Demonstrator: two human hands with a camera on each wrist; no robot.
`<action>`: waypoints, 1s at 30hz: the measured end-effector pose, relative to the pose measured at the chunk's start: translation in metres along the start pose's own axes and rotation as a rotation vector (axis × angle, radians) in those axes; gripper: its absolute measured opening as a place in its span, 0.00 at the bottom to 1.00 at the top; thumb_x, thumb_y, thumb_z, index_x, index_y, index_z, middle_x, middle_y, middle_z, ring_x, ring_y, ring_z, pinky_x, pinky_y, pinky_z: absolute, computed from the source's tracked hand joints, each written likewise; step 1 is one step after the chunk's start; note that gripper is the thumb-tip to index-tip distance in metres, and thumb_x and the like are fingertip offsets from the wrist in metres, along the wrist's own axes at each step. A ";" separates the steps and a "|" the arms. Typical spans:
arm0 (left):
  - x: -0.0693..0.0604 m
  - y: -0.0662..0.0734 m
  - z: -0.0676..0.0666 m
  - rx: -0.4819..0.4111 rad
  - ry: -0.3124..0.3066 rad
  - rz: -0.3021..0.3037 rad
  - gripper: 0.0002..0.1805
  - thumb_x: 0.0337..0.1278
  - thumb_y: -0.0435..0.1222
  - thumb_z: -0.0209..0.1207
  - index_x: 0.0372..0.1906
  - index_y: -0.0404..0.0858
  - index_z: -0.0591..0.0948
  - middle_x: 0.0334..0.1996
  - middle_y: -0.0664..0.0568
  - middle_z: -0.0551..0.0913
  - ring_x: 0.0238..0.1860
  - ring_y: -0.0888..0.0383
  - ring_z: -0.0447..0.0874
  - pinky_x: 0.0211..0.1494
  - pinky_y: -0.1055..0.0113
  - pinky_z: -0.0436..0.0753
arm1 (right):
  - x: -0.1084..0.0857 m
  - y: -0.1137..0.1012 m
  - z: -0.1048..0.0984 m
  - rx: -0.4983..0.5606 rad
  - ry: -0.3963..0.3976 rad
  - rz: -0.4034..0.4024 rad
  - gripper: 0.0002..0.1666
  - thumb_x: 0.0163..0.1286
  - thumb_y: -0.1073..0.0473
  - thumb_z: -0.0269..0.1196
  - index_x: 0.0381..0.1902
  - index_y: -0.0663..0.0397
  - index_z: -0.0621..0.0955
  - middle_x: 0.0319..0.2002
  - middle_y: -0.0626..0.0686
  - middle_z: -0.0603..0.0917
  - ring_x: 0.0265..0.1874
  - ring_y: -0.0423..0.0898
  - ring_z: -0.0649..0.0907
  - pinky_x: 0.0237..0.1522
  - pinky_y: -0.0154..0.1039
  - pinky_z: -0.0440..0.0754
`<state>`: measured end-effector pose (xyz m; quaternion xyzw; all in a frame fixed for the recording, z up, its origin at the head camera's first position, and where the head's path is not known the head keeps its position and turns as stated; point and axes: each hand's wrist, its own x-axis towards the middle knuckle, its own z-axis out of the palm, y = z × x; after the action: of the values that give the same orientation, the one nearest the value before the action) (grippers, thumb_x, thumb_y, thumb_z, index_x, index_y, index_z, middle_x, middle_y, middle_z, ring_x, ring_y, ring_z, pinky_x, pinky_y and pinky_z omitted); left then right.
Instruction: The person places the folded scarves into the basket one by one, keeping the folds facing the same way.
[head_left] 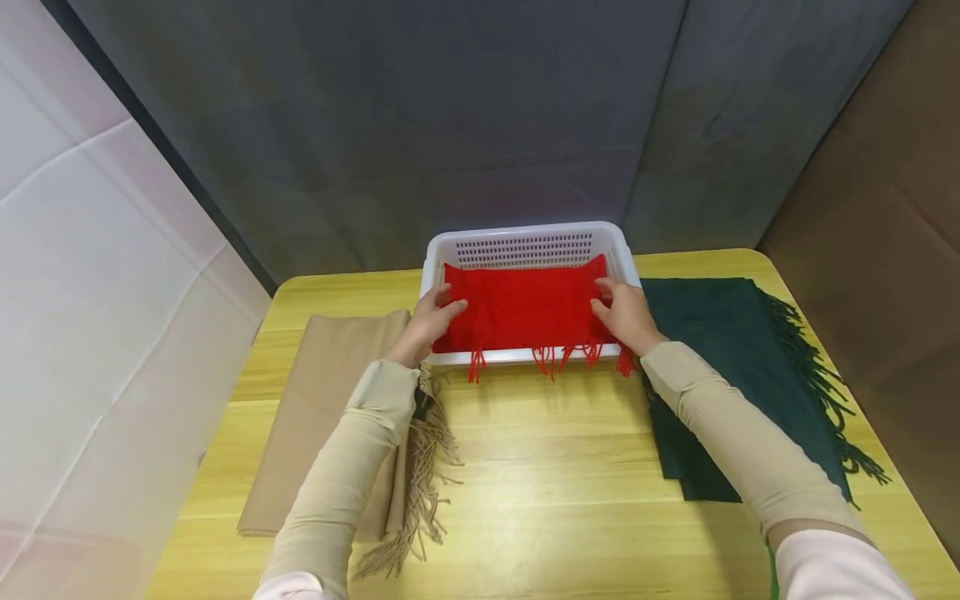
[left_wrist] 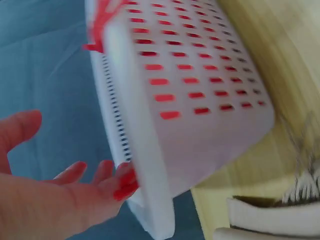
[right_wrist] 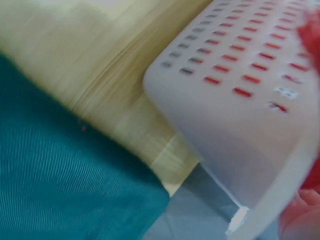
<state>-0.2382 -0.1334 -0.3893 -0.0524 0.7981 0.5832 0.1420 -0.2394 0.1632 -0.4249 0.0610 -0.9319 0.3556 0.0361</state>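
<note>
Clock directions are taken from the basket in the head view. At 9 o'clock stands a white wall (head_left: 97, 292). The tan scarf (head_left: 318, 392) lies folded on the table (head_left: 540, 467) at 8 o'clock, its fringe on the side toward 6 o'clock. Between 8 and 9 o'clock, the left hand (head_left: 426, 323) is at the basket's end, thumb spread wide from the fingers; in the left wrist view its fingertips meet red cloth by the rim. The white basket (head_left: 506, 357) holds the red scarf (head_left: 517, 308), whose tassels hang over the 6 o'clock rim; red shows through the side holes. A grey curtain (head_left: 420, 125) is behind at 12. Between 3 and 4 o'clock, the right hand (head_left: 628, 315) is at the other end, with a wide gap between thumb and fingers, beside the red scarf. The green scarf (head_left: 765, 392) lies at 4 o'clock, its fringe facing a brown wall (head_left: 885, 208).
</note>
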 end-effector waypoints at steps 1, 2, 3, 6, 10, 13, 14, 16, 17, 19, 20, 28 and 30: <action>-0.003 -0.001 -0.001 -0.033 0.016 0.017 0.31 0.59 0.38 0.50 0.65 0.37 0.56 0.62 0.42 0.59 0.59 0.47 0.60 0.60 0.55 0.61 | -0.004 0.000 -0.001 0.035 -0.003 -0.022 0.27 0.61 0.62 0.58 0.57 0.66 0.68 0.52 0.65 0.73 0.45 0.58 0.76 0.48 0.49 0.72; -0.007 -0.001 -0.001 -0.064 0.032 0.038 0.29 0.59 0.37 0.50 0.65 0.36 0.57 0.61 0.42 0.60 0.58 0.47 0.62 0.59 0.56 0.63 | -0.008 -0.001 -0.003 0.071 -0.008 -0.047 0.26 0.61 0.62 0.58 0.57 0.65 0.68 0.52 0.65 0.73 0.45 0.58 0.76 0.47 0.49 0.73; -0.011 -0.002 -0.002 -0.089 0.048 0.056 0.28 0.59 0.37 0.50 0.64 0.37 0.59 0.61 0.42 0.61 0.57 0.47 0.64 0.58 0.56 0.64 | -0.013 -0.001 -0.004 0.100 -0.011 -0.074 0.26 0.61 0.62 0.58 0.56 0.65 0.69 0.52 0.64 0.73 0.45 0.58 0.76 0.47 0.49 0.73; -0.022 -0.006 -0.006 -0.143 0.087 0.119 0.26 0.60 0.35 0.50 0.62 0.35 0.61 0.58 0.42 0.64 0.55 0.48 0.66 0.57 0.58 0.67 | -0.028 -0.004 -0.006 0.158 -0.021 -0.146 0.24 0.61 0.61 0.58 0.55 0.64 0.70 0.51 0.63 0.74 0.43 0.56 0.77 0.45 0.48 0.75; -0.044 -0.011 -0.007 -0.085 0.130 0.269 0.23 0.59 0.30 0.49 0.59 0.29 0.63 0.56 0.37 0.63 0.55 0.44 0.62 0.56 0.53 0.66 | -0.046 -0.007 -0.004 0.202 0.013 -0.213 0.21 0.60 0.63 0.59 0.52 0.63 0.73 0.48 0.61 0.76 0.41 0.53 0.77 0.44 0.46 0.75; -0.057 -0.020 -0.006 0.012 0.165 0.392 0.21 0.57 0.28 0.50 0.56 0.26 0.65 0.55 0.34 0.62 0.56 0.40 0.58 0.55 0.49 0.63 | -0.057 -0.009 -0.004 0.236 0.051 -0.266 0.20 0.59 0.66 0.59 0.50 0.65 0.74 0.45 0.61 0.77 0.40 0.51 0.78 0.44 0.45 0.76; -0.061 -0.024 -0.006 0.026 0.177 0.421 0.21 0.57 0.28 0.50 0.56 0.26 0.66 0.55 0.34 0.62 0.56 0.40 0.58 0.55 0.47 0.62 | -0.060 -0.009 -0.005 0.247 0.062 -0.277 0.19 0.59 0.66 0.60 0.49 0.64 0.75 0.44 0.61 0.78 0.39 0.51 0.78 0.43 0.44 0.76; -0.067 -0.034 -0.005 0.037 0.211 0.459 0.20 0.56 0.27 0.51 0.54 0.26 0.67 0.54 0.35 0.61 0.55 0.40 0.58 0.54 0.45 0.62 | -0.067 -0.011 -0.005 0.269 0.082 -0.296 0.18 0.58 0.67 0.60 0.48 0.65 0.75 0.43 0.60 0.78 0.38 0.50 0.78 0.42 0.41 0.77; -0.068 -0.040 -0.005 0.037 0.237 0.479 0.19 0.56 0.27 0.52 0.53 0.26 0.68 0.53 0.35 0.62 0.54 0.40 0.58 0.54 0.45 0.62 | -0.070 -0.012 -0.006 0.278 0.091 -0.301 0.18 0.58 0.67 0.60 0.47 0.65 0.76 0.42 0.60 0.79 0.37 0.49 0.79 0.41 0.38 0.77; -0.077 -0.045 -0.002 0.021 0.293 0.496 0.18 0.54 0.25 0.52 0.51 0.25 0.69 0.51 0.33 0.63 0.53 0.40 0.59 0.53 0.43 0.62 | -0.078 -0.016 -0.007 0.309 0.108 -0.309 0.17 0.57 0.69 0.60 0.46 0.66 0.76 0.41 0.60 0.80 0.36 0.49 0.79 0.40 0.32 0.76; -0.084 -0.044 0.000 0.013 0.323 0.505 0.17 0.54 0.24 0.52 0.50 0.24 0.70 0.50 0.33 0.63 0.52 0.40 0.60 0.53 0.43 0.62 | -0.083 -0.021 -0.008 0.319 0.117 -0.318 0.16 0.57 0.71 0.60 0.45 0.67 0.77 0.40 0.61 0.80 0.35 0.50 0.79 0.39 0.30 0.76; -0.131 -0.048 0.013 0.077 0.540 0.589 0.12 0.50 0.19 0.51 0.43 0.20 0.73 0.44 0.30 0.66 0.46 0.42 0.66 0.49 0.47 0.68 | -0.122 -0.048 -0.007 0.435 0.126 -0.321 0.14 0.53 0.77 0.59 0.40 0.73 0.77 0.35 0.64 0.80 0.33 0.48 0.79 0.38 0.26 0.75; -0.137 -0.057 0.014 0.112 0.589 0.612 0.12 0.49 0.18 0.51 0.42 0.20 0.73 0.42 0.30 0.67 0.44 0.43 0.67 0.47 0.48 0.69 | -0.128 -0.049 -0.002 0.479 0.117 -0.306 0.13 0.53 0.79 0.58 0.39 0.74 0.77 0.34 0.65 0.81 0.33 0.46 0.80 0.38 0.26 0.75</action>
<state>-0.0907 -0.1489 -0.4056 0.0301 0.8138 0.5143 -0.2691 -0.1055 0.1396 -0.4052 0.1873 -0.7977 0.5588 0.1275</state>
